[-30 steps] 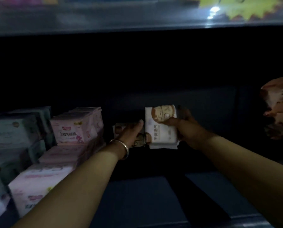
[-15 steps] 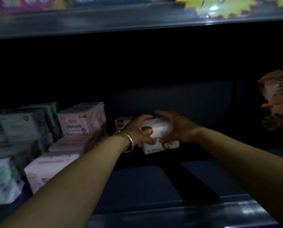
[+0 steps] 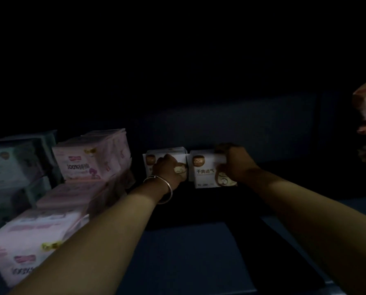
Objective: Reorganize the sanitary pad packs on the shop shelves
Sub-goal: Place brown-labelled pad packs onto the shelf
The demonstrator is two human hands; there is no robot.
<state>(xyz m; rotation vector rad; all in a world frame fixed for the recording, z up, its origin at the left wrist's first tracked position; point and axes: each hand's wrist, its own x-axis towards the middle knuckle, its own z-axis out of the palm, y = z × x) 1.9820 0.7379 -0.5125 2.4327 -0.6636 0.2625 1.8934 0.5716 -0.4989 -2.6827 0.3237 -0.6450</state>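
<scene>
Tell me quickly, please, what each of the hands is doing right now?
Left hand: on the front of the left white pack; grip cannot be told.
Right hand: fingers curled round the right white pack, holding it upright on the shelf.

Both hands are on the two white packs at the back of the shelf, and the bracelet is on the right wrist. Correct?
Not quite: the head view shows the bracelet on the left wrist. Left hand and right hand are on the two white packs.

A dark blue shelf board (image 3: 188,252) runs under a dim, unlit back panel (image 3: 231,120).
</scene>
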